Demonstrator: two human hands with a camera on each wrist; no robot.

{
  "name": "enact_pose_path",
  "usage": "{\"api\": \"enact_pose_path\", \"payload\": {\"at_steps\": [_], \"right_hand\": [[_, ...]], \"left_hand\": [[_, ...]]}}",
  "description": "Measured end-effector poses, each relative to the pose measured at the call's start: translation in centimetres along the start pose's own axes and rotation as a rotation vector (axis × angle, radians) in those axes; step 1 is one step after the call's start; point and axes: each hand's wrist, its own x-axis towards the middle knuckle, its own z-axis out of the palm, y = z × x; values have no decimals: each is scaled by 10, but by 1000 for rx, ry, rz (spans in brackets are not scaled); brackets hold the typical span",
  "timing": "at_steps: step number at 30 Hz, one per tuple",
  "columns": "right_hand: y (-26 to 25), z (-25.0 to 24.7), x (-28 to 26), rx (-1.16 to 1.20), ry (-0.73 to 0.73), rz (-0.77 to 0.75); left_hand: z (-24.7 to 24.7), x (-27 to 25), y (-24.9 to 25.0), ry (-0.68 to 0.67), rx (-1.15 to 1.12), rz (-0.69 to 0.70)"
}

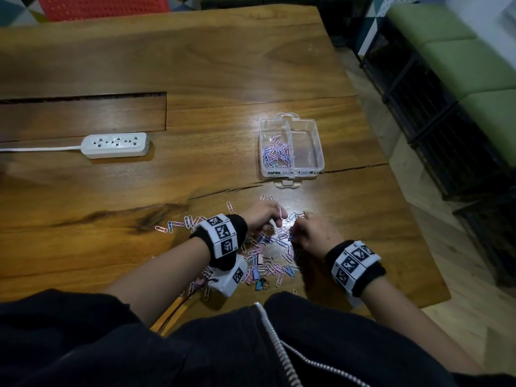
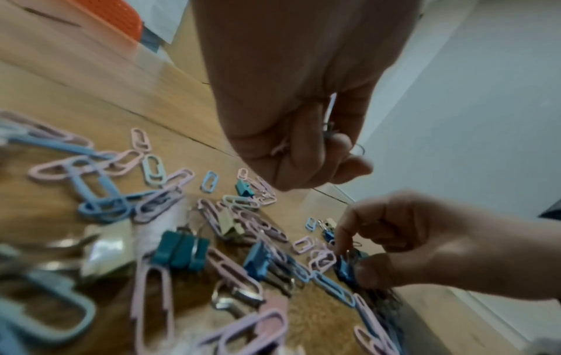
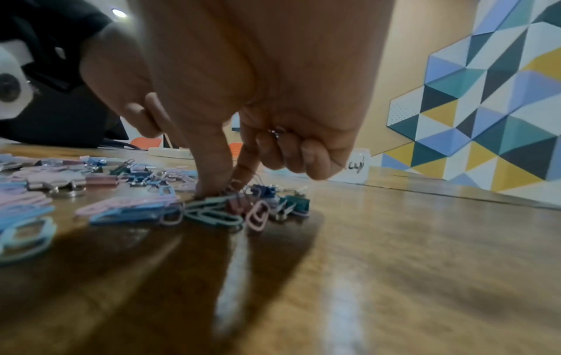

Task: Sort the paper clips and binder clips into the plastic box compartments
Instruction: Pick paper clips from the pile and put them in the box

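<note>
A clear plastic box [image 1: 319,141] stands beyond my hands; its left compartment holds pink and blue paper clips [image 1: 275,155], and the right compartment [image 1: 305,152] looks bare. A loose pile of paper clips and binder clips [image 1: 268,261] lies on the table in front of me. My left hand [image 1: 266,216] hovers over the pile with fingers curled round a few clips, a pink paper clip [image 1: 280,215] sticking out. My right hand [image 1: 303,233] reaches down into the pile, and its thumb and forefinger pinch a dark blue binder clip [image 2: 346,266]. Its other fingers [image 3: 315,158] are curled.
A white power strip [image 1: 117,145] with its cord lies at the left. A long recessed slot [image 1: 83,115] crosses the wooden table [image 1: 223,65]. The table's right edge drops to the floor beside black crates [image 1: 435,113]. A red chair [image 1: 103,7] stands behind.
</note>
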Motion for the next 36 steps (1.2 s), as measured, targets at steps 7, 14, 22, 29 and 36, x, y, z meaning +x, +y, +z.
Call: {"api": "enact_pose_path", "payload": {"at_steps": [7, 14, 22, 29, 36], "right_hand": [[2, 3, -6, 332, 18, 46], [11, -5, -15, 995, 108, 220], [22, -9, -27, 1512, 73, 320], [26, -7, -31, 1642, 37, 410], [20, 16, -26, 656, -10, 157]], "left_hand": [[10, 12, -5, 77, 490, 90], [20, 18, -19, 78, 1368, 193], [26, 10, -27, 33, 1494, 212], [10, 12, -19, -27, 520, 64], [6, 5, -14, -243, -406, -25]]}}
